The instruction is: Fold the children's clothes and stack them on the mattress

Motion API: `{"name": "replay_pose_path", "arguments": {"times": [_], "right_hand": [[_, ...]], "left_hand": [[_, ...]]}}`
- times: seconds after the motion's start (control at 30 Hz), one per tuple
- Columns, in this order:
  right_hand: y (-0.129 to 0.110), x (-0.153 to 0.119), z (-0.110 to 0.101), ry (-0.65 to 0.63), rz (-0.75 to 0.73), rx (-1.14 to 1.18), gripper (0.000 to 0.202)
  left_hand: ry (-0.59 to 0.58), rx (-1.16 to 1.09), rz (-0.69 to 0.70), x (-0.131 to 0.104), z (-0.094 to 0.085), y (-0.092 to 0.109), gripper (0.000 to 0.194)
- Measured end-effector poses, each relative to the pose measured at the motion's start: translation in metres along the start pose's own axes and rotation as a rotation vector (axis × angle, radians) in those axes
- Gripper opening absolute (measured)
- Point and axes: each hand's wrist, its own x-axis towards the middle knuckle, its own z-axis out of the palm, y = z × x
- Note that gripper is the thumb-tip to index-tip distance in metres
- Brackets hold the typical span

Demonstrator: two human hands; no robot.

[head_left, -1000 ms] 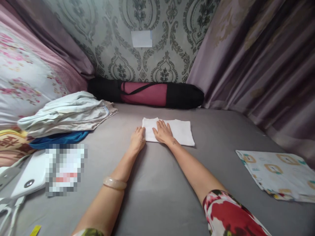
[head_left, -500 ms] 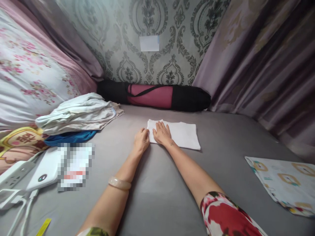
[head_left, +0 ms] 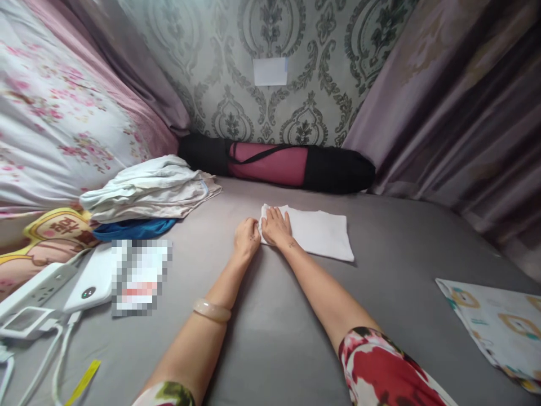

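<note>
A folded white cloth (head_left: 321,232) lies flat on the grey bed sheet (head_left: 279,349), its long side running left to right. My right hand (head_left: 276,226) rests palm down on the left part of this cloth, fingers stretched forward. At the cloth's left edge is my left hand (head_left: 247,238), fingers curled closed and seemingly pinching that edge; the fingertips are partly hidden. Both hands are close together, and the cloth's right half is uncovered.
Piled white clothes (head_left: 147,189) lie at left on a blue cloth (head_left: 133,229). Nearer are a white power bank (head_left: 95,282), a power strip (head_left: 46,282) and cables. A black and pink long bag (head_left: 270,163) lies along the wall; a patterned folded cloth (head_left: 486,316) is at right.
The whole view has shifted, so most things appear farther right. My right hand has slid slightly left over the white cloth, closer to its left edge and my left hand.
</note>
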Motion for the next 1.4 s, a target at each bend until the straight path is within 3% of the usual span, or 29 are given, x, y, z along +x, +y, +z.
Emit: {"name": "replay_pose_path", "arguments": {"times": [0.27,0.5,0.87,1.0,1.17,1.3,1.4], "right_hand": [[-0.008,0.005,-0.012,-0.056,0.012,0.015,0.058],[-0.015,0.011,0.001,-0.017,0.003,0.030,0.061],[-0.041,-0.010,-0.004,-0.086,-0.081,-0.024,0.060],[-0.041,-0.012,-0.004,-0.107,-0.084,0.027,0.059],[-0.018,-0.010,-0.015,-0.079,-0.088,0.192,0.057],[0.024,-0.025,-0.032,0.015,-0.015,0.139,0.057],[0.058,-0.038,-0.043,0.044,0.074,0.064,0.057]], "left_hand": [[0.055,-0.078,-0.166,0.003,-0.005,0.000,0.033],[0.135,-0.194,-0.263,0.005,-0.010,-0.002,0.033],[0.245,-0.272,-0.284,0.006,-0.014,0.002,0.031],[0.240,-0.308,-0.242,0.006,-0.016,0.006,0.032],[0.234,-0.297,-0.140,0.004,-0.015,0.008,0.032],[0.193,-0.231,0.037,0.006,-0.010,0.013,0.031],[0.072,-0.121,0.207,0.014,0.001,0.028,0.032]]}}
